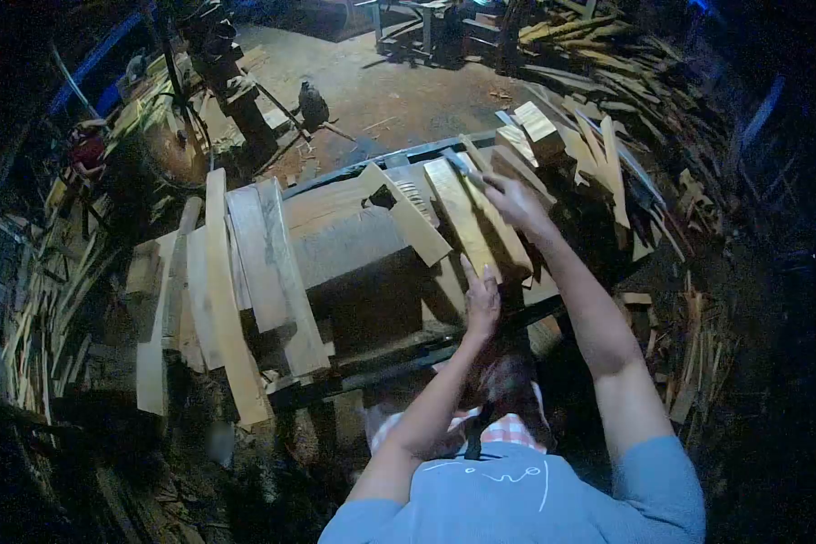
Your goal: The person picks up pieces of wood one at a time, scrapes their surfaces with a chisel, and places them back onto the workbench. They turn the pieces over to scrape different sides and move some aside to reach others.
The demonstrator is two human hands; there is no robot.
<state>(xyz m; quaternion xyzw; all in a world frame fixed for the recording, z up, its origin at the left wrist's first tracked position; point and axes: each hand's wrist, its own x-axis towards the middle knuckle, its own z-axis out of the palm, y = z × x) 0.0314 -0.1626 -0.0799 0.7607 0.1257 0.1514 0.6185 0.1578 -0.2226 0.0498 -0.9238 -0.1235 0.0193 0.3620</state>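
My left hand (pixel 483 304) is at the near end of a pale wooden block (pixel 460 208), with finger and thumb on either side of that end. The block lies lengthwise, pointing away from me across the bench. My right hand (pixel 514 201) is over the far part of the wood, closed on a thin, flat bluish-grey strip (pixel 457 164) that looks like metal. The strip crosses the far end of the block at an angle. Its exact kind is hard to make out, and part of it is hidden by my fingers.
Planks (pixel 231 299) lie across the left of the workbench (pixel 363 372). Beside the block is a short board (pixel 408 218) near a dark opening with a coiled part. Cut blocks (pixel 537 127) are stacked at right. Scrap wood surrounds the bench; a person (pixel 88 150) is far left.
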